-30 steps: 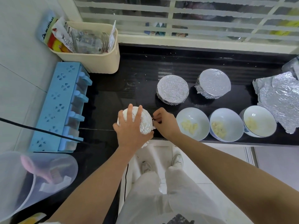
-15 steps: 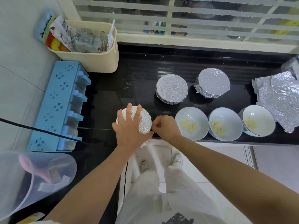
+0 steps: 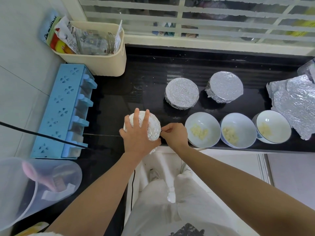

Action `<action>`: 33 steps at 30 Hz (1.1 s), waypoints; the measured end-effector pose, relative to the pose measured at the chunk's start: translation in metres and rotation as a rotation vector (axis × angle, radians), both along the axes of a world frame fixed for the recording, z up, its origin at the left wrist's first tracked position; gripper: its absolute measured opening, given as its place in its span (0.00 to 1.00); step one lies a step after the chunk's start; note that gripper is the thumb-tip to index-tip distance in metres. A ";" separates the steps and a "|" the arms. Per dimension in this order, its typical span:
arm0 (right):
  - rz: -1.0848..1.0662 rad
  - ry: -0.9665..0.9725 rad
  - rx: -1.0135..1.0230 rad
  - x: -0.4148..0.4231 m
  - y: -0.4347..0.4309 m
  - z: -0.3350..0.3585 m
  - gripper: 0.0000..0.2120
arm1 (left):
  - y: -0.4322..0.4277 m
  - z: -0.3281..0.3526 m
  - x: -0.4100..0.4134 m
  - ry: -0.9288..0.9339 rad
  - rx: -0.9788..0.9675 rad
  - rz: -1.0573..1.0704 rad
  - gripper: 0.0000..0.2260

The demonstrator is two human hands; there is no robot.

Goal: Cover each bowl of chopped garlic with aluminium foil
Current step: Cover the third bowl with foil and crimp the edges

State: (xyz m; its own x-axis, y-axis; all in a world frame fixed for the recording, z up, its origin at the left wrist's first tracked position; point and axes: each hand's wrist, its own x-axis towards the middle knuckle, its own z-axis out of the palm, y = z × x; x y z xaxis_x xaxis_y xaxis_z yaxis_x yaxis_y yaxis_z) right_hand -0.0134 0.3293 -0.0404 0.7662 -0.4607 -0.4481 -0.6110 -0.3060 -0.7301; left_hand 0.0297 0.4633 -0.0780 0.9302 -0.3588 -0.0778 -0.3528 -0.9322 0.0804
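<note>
**Pressing and pinching at the near edge**

At the near edge of the black desk (image 3: pixel 136 86), the left hand (image 3: pixel 136 137) lies flat on top of a foiled bowl (image 3: pixel 153 128), fingers spread, pressing down. The right hand (image 3: pixel 173 133), fingers curled, pinches the wrap at that bowl's right side. Just to the right, three open bowls (image 3: pixel 202 119) stand in a row, each holding chopped garlic (image 3: pixel 199 132). Farther back, two covered bowls (image 3: pixel 181 93) sit side by side. Loose foil sheets (image 3: pixel 293 103) lie at the far right.
</note>
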 end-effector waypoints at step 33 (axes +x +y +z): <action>0.110 0.016 -0.096 0.033 -0.024 -0.002 0.11 | -0.017 0.013 -0.010 0.055 -0.109 -0.049 0.48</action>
State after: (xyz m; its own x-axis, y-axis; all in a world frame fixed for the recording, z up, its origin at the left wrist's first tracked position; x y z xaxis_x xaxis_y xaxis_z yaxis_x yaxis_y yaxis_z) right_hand 0.0201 0.3048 -0.0429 0.8076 -0.4157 -0.4183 -0.5811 -0.4395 -0.6850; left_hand 0.0195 0.4461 -0.0645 0.9067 -0.4129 -0.0861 -0.3901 -0.8985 0.2011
